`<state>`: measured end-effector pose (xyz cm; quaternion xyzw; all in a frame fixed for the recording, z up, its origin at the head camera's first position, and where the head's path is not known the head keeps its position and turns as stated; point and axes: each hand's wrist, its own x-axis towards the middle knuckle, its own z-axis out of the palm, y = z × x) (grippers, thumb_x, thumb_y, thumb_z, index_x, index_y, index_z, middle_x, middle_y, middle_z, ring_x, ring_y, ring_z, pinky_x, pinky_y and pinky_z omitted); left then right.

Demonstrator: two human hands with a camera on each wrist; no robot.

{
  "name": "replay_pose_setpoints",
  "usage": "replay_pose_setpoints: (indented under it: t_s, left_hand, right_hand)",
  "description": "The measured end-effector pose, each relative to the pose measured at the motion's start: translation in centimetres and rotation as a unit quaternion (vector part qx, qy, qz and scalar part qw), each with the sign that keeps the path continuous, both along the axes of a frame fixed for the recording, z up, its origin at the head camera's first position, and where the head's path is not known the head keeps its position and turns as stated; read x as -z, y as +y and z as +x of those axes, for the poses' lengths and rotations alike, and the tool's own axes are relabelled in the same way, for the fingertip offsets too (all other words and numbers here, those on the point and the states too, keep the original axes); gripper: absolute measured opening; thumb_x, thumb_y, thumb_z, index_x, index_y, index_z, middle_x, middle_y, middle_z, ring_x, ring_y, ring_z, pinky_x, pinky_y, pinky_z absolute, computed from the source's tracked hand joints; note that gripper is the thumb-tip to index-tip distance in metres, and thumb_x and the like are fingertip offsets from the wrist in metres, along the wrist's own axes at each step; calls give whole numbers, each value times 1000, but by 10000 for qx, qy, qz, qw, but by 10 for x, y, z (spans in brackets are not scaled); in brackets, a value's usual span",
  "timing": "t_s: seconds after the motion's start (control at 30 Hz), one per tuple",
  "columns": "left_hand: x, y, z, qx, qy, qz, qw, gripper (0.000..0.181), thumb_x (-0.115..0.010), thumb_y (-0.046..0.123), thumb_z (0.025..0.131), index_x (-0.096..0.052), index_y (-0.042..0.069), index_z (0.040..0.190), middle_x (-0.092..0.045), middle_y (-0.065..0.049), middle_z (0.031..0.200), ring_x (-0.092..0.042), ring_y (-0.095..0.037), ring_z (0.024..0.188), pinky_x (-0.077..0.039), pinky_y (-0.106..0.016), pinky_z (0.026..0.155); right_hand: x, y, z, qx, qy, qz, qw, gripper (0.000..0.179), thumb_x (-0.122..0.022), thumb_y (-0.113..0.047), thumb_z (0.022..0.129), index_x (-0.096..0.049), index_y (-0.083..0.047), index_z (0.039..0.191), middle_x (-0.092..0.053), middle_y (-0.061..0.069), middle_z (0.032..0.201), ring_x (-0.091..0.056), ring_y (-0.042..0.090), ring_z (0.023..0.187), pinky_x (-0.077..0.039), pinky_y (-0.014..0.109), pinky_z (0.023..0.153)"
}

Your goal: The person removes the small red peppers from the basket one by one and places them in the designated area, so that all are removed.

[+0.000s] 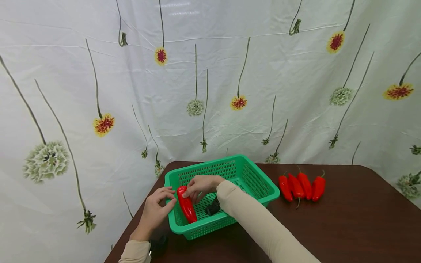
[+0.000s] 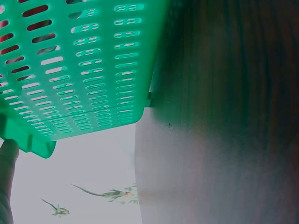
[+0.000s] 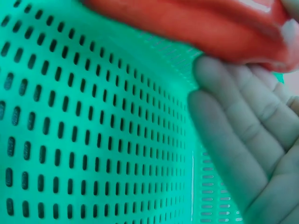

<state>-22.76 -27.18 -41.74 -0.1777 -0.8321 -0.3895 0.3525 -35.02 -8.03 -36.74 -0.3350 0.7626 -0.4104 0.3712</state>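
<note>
A long red chili pepper [image 1: 186,205] slants inside the left end of the green plastic basket [image 1: 260,171]. My right hand [image 1: 201,186] reaches over the basket and pinches the pepper near its upper end; the right wrist view shows the red pepper [image 3: 201,28] above the curved fingers. At the basket's left rim is my left hand [image 1: 156,208], its thumb and fingers spread loosely beside the pepper. In the left wrist view only one finger [image 2: 6,182] shows, near the slotted basket wall [image 2: 93,70]. Whether the left hand touches the rim cannot be told.
Several red peppers [image 1: 296,186] lie in a group on the dark brown table [image 1: 348,219], right of the basket. Below my right sleeve sits a black wrist device [image 1: 213,207]. A white flowered cloth [image 1: 217,80] hangs behind the table.
</note>
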Motion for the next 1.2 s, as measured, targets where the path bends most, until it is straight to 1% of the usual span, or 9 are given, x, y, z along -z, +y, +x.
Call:
replay_pose_setpoints:
  t_s: [0.2,0.4,0.47,0.63,0.7,0.87,1.03,1.1,1.2]
  left_hand:
    - [1,0,-1,-22,15,-19,10000,23,-75,-9,78,-70,14,76,-73,-10,100,-64,-32,104,-43,-2,87]
    - [1,0,-1,15,-1,-12,10000,23,-75,-9,78,-69,14,77,-73,-12,101,-64,-33,105,-44,-2,87]
    - [1,0,-1,-17,-25,-1,10000,24,-75,-8,78,-69,14,76,-73,-11,102,-65,-29,104,-44,-2,86]
    - [0,2,1,-106,-90,54,9999,25,-75,-8,78,-69,16,75,-73,-9,103,-63,-10,104,-46,-4,85]
    - [-1,2,1,-114,-51,61,9999,26,-75,-9,78,-69,16,75,-73,-8,102,-62,-8,103,-47,-5,85]
    - [-2,3,2,-79,46,73,9999,26,-74,-10,78,-69,15,76,-73,-9,101,-64,-11,101,-47,-5,85]
    - [0,2,2,-71,-45,101,9999,25,-75,-9,78,-69,15,76,-73,-10,102,-62,-6,103,-45,-3,85]
    - [0,2,2,-76,-85,98,9999,24,-74,-9,78,-69,15,76,-73,-11,102,-64,-10,103,-45,-2,85]
    - [-1,2,2,-111,-185,98,9997,24,-74,-8,79,-69,15,76,-73,-12,103,-66,-22,104,-46,-4,85]
  right_hand:
    - [-6,2,-2,79,-140,-313,9994,19,-66,-23,96,-69,-5,97,-75,6,88,-71,18,79,-56,51,93]
    - [-12,4,-2,58,-369,-596,9975,17,-65,-22,97,-66,-5,95,-74,4,93,-71,18,82,-59,44,90]
    - [-15,4,-1,18,-419,-694,9967,17,-64,-21,97,-67,-4,99,-74,4,95,-71,18,83,-59,43,89]
    - [-22,4,3,-73,-510,-972,9939,21,-61,-17,99,-66,-1,111,-72,4,97,-71,18,83,-56,48,95]
    - [-25,4,4,-66,-524,-1083,9927,22,-60,-16,99,-65,-1,114,-72,4,96,-70,18,82,-54,51,98]
    - [-35,7,8,5,-677,-1381,9881,26,-59,-14,100,-62,3,119,-71,4,96,-69,18,80,-50,55,102]
    - [-42,13,9,47,-791,-1729,9818,31,-55,-11,101,-57,4,128,-70,4,99,-68,18,80,-55,49,97]
    - [-45,15,9,39,-804,-1846,9795,31,-54,-11,102,-57,4,128,-70,4,99,-68,18,80,-56,48,95]
    - [-50,19,12,27,-816,-2031,9758,27,-53,-10,101,-56,5,124,-69,3,100,-67,17,83,-53,51,99]
